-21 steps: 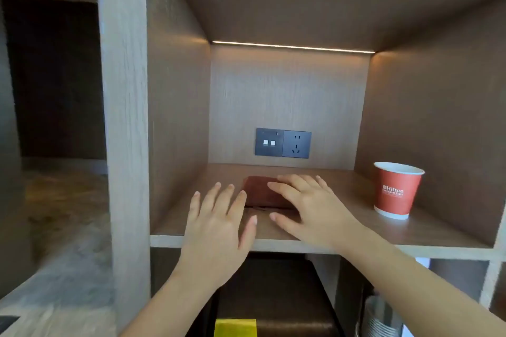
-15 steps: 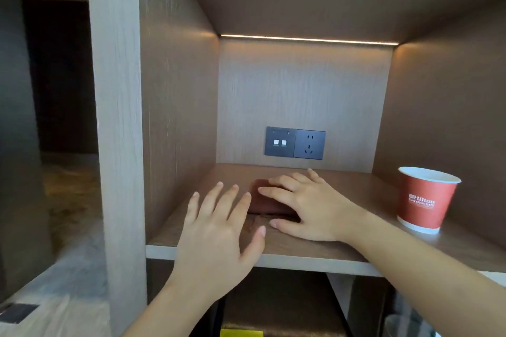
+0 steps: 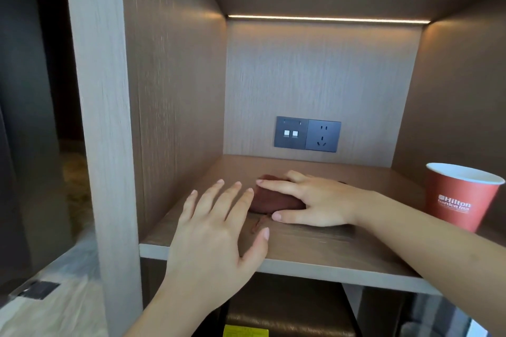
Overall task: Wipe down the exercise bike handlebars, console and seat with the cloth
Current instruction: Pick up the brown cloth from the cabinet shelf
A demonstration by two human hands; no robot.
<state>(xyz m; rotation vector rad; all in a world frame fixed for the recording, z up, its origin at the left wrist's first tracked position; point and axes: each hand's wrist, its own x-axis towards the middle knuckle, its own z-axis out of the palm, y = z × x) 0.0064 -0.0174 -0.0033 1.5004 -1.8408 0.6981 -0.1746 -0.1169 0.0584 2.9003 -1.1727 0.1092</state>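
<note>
A: The right grip [image 3: 323,202] lies flat over the cloth [image 3: 273,200], fingers nearly straight across its top and thumb along its near edge. It covers the cloth but hasn't closed on it.

B: And the cloth itself?

A: It is a dark red folded bundle on the shelf [image 3: 328,249], toward the left wall. Its long axis runs left to right across the shelf, and the right arm comes in along that same line from the right.

B: So the fingers point down its length, not across it.

A: Yes. Curling them would probably gather the far edge toward the thumb. That looks like the step in hand, picking it up.

B: What about the left grip [image 3: 216,230]?

A: It is spread wide and holds nothing. It hovers over the shelf's front edge, with its fingertips just beside the cloth's left end. It is near, but the right one is already touching the cloth.

B: Anything else close by?

A: A paper cup [image 3: 460,197] stands well apart to the right, beside the right forearm. No bike is in view.
</note>
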